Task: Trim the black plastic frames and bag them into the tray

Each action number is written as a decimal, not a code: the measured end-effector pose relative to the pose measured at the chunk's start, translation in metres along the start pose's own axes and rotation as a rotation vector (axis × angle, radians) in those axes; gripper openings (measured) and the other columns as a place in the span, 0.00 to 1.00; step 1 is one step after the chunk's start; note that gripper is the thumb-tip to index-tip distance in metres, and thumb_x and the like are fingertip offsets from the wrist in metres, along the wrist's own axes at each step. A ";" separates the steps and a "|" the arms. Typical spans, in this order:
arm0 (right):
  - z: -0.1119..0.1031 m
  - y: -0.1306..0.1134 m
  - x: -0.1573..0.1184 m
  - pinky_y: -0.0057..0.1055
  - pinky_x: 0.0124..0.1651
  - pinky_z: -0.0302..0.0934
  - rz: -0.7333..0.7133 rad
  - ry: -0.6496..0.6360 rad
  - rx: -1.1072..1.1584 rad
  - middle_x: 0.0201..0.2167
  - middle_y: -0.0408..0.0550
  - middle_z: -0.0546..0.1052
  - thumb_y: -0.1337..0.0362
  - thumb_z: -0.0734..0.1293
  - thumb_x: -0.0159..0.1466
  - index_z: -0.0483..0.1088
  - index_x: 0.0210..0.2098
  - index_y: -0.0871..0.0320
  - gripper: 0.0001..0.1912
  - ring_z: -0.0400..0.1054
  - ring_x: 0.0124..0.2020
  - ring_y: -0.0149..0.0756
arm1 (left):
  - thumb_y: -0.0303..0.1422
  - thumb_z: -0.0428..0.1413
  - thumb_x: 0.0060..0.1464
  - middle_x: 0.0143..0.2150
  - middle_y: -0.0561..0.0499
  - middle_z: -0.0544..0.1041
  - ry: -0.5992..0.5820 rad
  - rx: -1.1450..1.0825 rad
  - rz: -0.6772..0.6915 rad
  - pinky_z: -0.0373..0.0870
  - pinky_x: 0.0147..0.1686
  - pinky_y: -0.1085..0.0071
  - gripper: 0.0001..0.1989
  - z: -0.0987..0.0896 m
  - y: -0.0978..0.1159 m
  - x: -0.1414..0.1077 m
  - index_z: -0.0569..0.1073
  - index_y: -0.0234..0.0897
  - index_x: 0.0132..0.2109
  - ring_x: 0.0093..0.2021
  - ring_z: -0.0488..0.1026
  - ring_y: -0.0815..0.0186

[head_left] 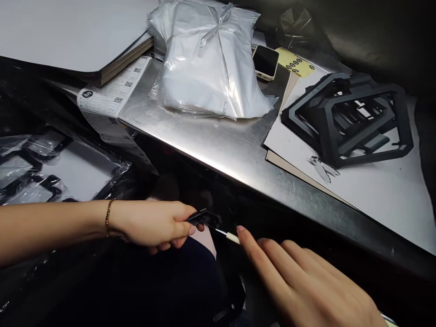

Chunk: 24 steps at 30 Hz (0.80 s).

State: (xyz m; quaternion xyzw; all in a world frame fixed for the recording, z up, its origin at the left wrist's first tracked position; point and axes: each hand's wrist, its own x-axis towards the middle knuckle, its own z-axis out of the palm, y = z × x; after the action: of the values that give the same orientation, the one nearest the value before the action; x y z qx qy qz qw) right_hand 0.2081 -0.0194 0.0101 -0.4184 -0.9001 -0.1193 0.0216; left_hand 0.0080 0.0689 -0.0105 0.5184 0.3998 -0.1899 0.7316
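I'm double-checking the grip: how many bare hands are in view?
2: the left hand, left of centre, pinching a small black plastic part; the right hand, lower right, holding a slim cream-handled tool.

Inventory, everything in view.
Table: 1, silver, centre
Bag bundle: 1, whitish, on table
Phone: 1, black screen, beside bundle
Sticker sheet: 1, yellow, beside phone
Frames: several, black, on white sheet
Clippers: 1, silver, near frames
Label strip: 1, white, table edge
Board stack: 1, white top, upper left
Wrapped frames: several, black, left
Part: 1, black, centre
Tool: 1, white handle, centre
Bracelet: 1, gold-brown, wrist
Clothing: count unclear, dark, bottom
Left hand: 1, holding part
Right hand: 1, holding tool
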 end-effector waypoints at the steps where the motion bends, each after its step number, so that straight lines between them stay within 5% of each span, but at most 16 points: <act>1: 0.000 0.000 0.000 0.32 0.19 0.52 -0.004 -0.001 -0.002 0.20 0.49 0.69 0.79 0.51 0.55 0.65 0.43 0.72 0.19 0.60 0.19 0.34 | 0.39 0.43 0.53 0.24 0.59 0.61 0.004 0.004 -0.002 0.56 0.15 0.83 0.10 0.000 0.000 0.000 0.59 0.39 0.29 0.17 0.53 0.78; 17: 0.001 -0.005 0.001 0.31 0.20 0.52 -0.074 -0.044 -0.045 0.18 0.46 0.67 0.83 0.52 0.51 0.66 0.43 0.72 0.22 0.59 0.18 0.32 | 0.39 0.43 0.53 0.20 0.60 0.58 0.010 -0.043 -0.023 0.51 0.12 0.84 0.10 0.005 -0.006 0.002 0.58 0.39 0.29 0.16 0.50 0.79; 24: 0.003 -0.015 0.000 0.29 0.19 0.53 -0.101 -0.159 -0.075 0.17 0.44 0.63 0.79 0.52 0.52 0.66 0.42 0.71 0.21 0.58 0.15 0.31 | 0.42 0.43 0.53 0.21 0.61 0.56 0.009 -0.057 -0.011 0.48 0.13 0.82 0.12 0.008 -0.013 0.005 0.58 0.39 0.30 0.16 0.48 0.78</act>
State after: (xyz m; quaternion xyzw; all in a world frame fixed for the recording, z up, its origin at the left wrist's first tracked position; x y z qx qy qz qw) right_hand 0.1972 -0.0282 0.0038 -0.3810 -0.9139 -0.1205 -0.0717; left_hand 0.0049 0.0575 -0.0209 0.4959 0.4113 -0.1800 0.7433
